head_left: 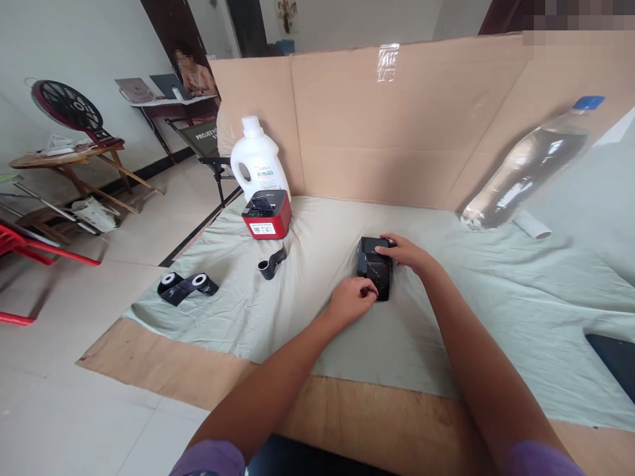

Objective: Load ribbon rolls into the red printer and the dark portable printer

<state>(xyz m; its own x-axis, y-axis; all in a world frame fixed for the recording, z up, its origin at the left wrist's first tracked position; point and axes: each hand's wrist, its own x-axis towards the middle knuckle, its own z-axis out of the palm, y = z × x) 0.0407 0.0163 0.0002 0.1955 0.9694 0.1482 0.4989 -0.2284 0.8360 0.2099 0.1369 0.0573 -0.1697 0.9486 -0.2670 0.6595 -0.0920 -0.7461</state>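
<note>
A small black boxy device [370, 248] rests on the pale green cloth in front of me, with a glossy dark sheet-like part [381, 276] on its near side. My right hand [404, 253] grips the device's far right corner, its thumb on top and fingers over the far edge. At the near left side, my left hand [351, 301] has curled fingers pinched against the glossy part's edge. What those fingertips hold is hidden. Left of my hands lies a small black roll [272, 263] with a loose tail. Farther left are two joined rolls of black film [183, 287] with white cores.
Behind stand a red and black box-shaped device [268, 217] and a white jug [260, 155]. A cardboard wall [372, 132] closes the back. At right, a large clear bottle [530, 168] leans beside a white paper roll [533, 226]. A person [196, 76] sits in the background.
</note>
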